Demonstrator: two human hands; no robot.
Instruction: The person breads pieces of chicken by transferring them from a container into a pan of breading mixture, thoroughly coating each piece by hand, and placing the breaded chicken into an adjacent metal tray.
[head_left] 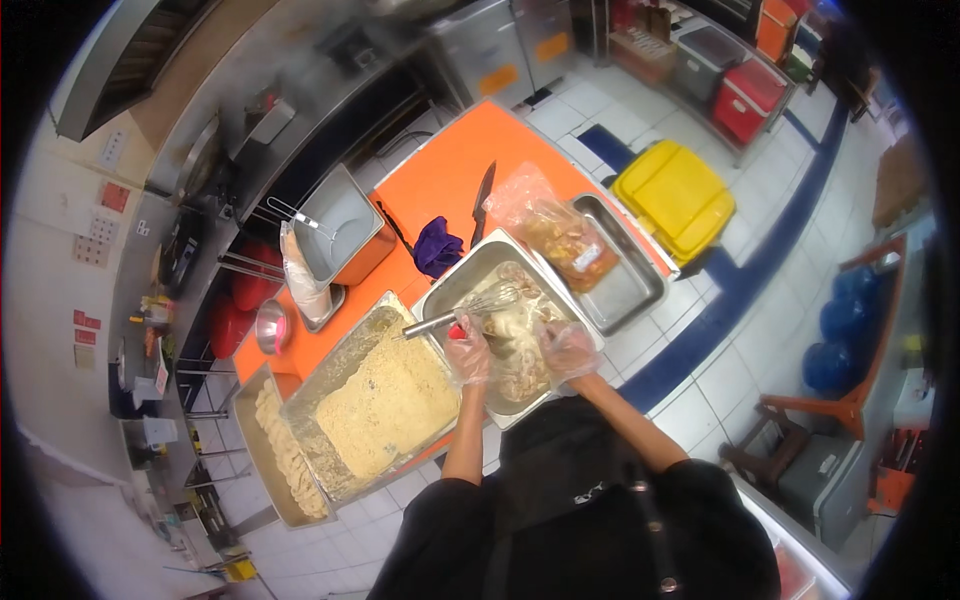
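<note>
Black sleeves and apron fill the bottom of the head view, and from them my forearms reach up into the steel pan [440,295] in front of me. Both hands wear thin clear gloves. My left hand [467,350] is down in the wet batter with its fingers curled loosely around a piece of meat [515,345] — closed on it, as far as the glove lets me judge. My right hand [566,350] rests on the same heap at the pan's near right corner, fingers bent into the pieces, though I cannot tell whether it grips one or only presses.

A wire whisk [470,308] leans across the pan's left rim, its handle pointing toward the breading tray [300,400], which sits just beside the pan on my left and is full of pale crumbs. Beyond that tray, a narrower tray [250,420] holds coated pieces in a row. On the orange counter [450,160] behind lie a knife [483,200], a purple cloth [437,248] and a plastic bag [555,225] resting in another steel pan.

To do this well, I judge I should turn each piece fully in the batter and let the excess drip — keeping one hand for wet work only.
</note>
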